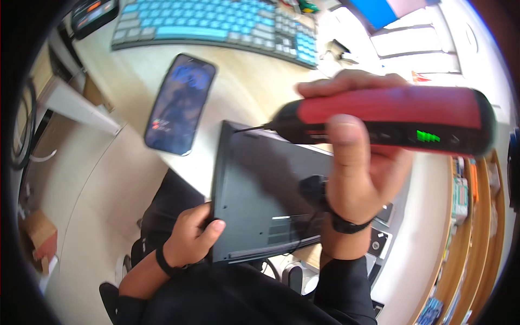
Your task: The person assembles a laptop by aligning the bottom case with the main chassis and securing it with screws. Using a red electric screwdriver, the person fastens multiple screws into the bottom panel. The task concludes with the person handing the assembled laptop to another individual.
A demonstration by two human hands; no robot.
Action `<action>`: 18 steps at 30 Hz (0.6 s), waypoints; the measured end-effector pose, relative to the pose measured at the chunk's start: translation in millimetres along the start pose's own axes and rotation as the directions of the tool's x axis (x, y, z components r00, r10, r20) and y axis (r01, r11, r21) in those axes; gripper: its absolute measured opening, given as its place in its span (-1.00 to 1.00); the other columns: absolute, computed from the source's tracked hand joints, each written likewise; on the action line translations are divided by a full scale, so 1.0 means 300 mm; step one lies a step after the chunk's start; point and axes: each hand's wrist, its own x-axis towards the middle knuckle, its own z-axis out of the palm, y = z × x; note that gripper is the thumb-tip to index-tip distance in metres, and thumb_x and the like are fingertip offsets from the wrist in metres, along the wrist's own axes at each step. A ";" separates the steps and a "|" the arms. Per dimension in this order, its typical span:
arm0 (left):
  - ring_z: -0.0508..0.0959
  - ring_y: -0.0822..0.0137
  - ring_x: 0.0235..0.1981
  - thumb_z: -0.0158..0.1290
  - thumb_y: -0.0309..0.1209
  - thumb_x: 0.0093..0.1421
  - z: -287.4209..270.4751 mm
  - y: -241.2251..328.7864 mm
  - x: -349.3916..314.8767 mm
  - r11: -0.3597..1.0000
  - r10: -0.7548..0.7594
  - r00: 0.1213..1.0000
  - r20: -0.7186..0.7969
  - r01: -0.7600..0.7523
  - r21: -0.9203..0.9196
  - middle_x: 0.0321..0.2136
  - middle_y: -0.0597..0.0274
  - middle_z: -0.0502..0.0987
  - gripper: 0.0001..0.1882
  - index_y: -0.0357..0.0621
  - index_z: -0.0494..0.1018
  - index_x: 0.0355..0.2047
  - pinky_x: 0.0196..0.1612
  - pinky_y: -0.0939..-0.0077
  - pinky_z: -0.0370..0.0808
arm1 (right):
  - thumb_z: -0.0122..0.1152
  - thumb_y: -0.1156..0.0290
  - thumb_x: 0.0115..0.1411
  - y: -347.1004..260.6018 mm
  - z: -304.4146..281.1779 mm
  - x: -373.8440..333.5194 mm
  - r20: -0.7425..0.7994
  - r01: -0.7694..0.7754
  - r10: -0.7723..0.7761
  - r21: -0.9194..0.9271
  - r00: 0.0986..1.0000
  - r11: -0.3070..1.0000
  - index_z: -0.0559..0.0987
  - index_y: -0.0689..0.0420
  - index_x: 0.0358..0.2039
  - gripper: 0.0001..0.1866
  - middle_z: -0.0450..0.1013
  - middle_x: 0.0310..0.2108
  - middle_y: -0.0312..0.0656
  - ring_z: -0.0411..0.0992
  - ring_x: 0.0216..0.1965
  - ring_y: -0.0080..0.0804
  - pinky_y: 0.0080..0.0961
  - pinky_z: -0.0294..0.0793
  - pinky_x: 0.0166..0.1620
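A black laptop (254, 195) lies bottom side up, tilted toward me over the table's near edge; its underside shows screw holes and vent slots. My left hand (189, 235) is closed round its near left edge, with the thumb on top. In my right hand (352, 168) is a red and black electric screwdriver (390, 111), fingers wrapped over the far side and thumb along the near side. Green lights glow on its body. Its thin bit points left, with the tip at the laptop's far left corner; I cannot tell whether it sits in a screw.
A dark phone (181, 105) rests on the pale wooden table (246, 81), left of the laptop. Behind it stands a blue and grey keyboard (211, 24). A black device (95, 16) sits at the far left corner. Wooden shelves (460, 254) line the right.
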 end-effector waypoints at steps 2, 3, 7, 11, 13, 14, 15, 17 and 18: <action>0.39 0.45 -0.52 0.03 -0.19 0.36 -0.009 0.010 0.002 0.999 -0.052 0.997 0.051 0.052 0.013 -0.54 0.24 0.46 -0.62 -0.35 0.50 -0.16 -0.41 0.49 0.36 | 0.32 0.44 0.22 -0.004 -0.015 0.000 0.046 -0.018 0.021 -0.075 0.999 0.997 0.42 0.35 -0.04 -0.62 0.52 -0.19 0.02 0.57 -0.17 -0.20 -0.35 0.56 -0.07; 0.38 0.45 -0.53 0.03 -0.19 0.36 -0.014 0.014 0.003 0.997 -0.066 0.996 0.068 0.064 0.031 -0.55 0.25 0.45 -0.63 -0.35 0.49 -0.19 -0.41 0.49 0.35 | 0.33 0.47 0.21 -0.003 -0.019 0.001 0.063 0.002 0.006 -0.125 0.998 0.992 0.44 0.34 -0.06 -0.64 0.52 -0.19 0.00 0.57 -0.17 -0.24 -0.40 0.56 -0.09; 0.35 0.45 -0.55 0.01 -0.21 0.37 -0.020 0.017 0.003 0.995 -0.062 0.996 0.060 0.057 0.079 -0.57 0.26 0.41 -0.65 -0.33 0.47 -0.25 -0.43 0.47 0.33 | 0.39 0.51 0.16 0.014 -0.013 -0.002 0.037 0.015 -0.011 -0.110 0.999 0.994 0.48 0.29 -0.06 -0.63 0.51 -0.19 -0.08 0.54 -0.23 -0.34 -0.49 0.54 -0.17; 0.37 0.45 -0.51 -0.02 -0.21 0.37 -0.005 0.015 -0.001 0.995 -0.038 0.999 0.024 0.036 0.088 -0.53 0.24 0.44 -0.65 -0.35 0.48 -0.22 -0.40 0.48 0.36 | 0.46 0.41 0.14 0.027 -0.017 -0.007 0.062 0.029 -0.020 -0.141 0.998 0.990 0.41 0.23 0.11 -0.43 0.44 -0.17 -0.10 0.45 -0.32 -0.32 -0.44 0.50 -0.20; 0.38 0.45 -0.48 -0.03 -0.21 0.38 0.002 0.019 -0.001 0.995 -0.023 1.000 0.006 0.023 0.094 -0.50 0.23 0.46 -0.64 -0.36 0.48 -0.20 -0.38 0.48 0.37 | 0.44 0.40 0.15 0.029 -0.014 -0.007 0.061 0.000 0.006 -0.094 0.998 0.996 0.35 0.23 0.19 -0.36 0.44 -0.13 -0.07 0.46 -0.26 -0.23 -0.39 0.50 -0.14; 0.39 0.46 -0.46 -0.04 -0.21 0.39 0.005 0.022 -0.002 0.996 -0.035 0.999 0.010 0.034 0.078 -0.49 0.24 0.47 -0.63 -0.36 0.48 -0.18 -0.36 0.49 0.37 | 0.43 0.40 0.16 0.028 -0.013 -0.006 0.060 -0.014 0.019 -0.071 0.998 0.997 0.32 0.23 0.22 -0.32 0.44 -0.12 -0.05 0.47 -0.23 -0.19 -0.37 0.50 -0.11; 0.39 0.46 -0.45 -0.05 -0.21 0.39 0.007 0.025 -0.004 0.996 -0.041 0.999 0.005 0.040 0.074 -0.48 0.24 0.48 -0.63 -0.37 0.49 -0.17 -0.35 0.50 0.38 | 0.43 0.40 0.16 0.027 -0.008 -0.007 0.046 -0.037 0.039 -0.042 0.998 0.998 0.32 0.24 0.23 -0.32 0.45 -0.10 -0.04 0.47 -0.22 -0.16 -0.35 0.50 -0.09; 0.40 0.47 -0.42 -0.06 -0.21 0.40 0.009 0.029 -0.006 0.996 -0.053 0.999 0.000 0.053 0.073 -0.45 0.25 0.49 -0.62 -0.37 0.49 -0.15 -0.32 0.51 0.38 | 0.41 0.38 0.17 0.022 -0.004 -0.010 0.016 -0.070 0.070 -0.017 0.997 0.997 0.29 0.25 0.24 -0.31 0.46 -0.05 0.02 0.50 -0.17 -0.06 -0.30 0.51 -0.06; 0.40 0.48 -0.41 -0.06 -0.21 0.40 0.008 0.030 -0.006 0.995 -0.061 0.998 0.000 0.061 0.075 -0.44 0.25 0.50 -0.61 -0.37 0.49 -0.14 -0.31 0.52 0.39 | 0.40 0.37 0.17 0.020 -0.001 -0.010 0.023 -0.096 0.096 0.016 0.995 0.995 0.28 0.25 0.25 -0.30 0.46 -0.03 0.04 0.51 -0.15 0.00 -0.28 0.51 -0.05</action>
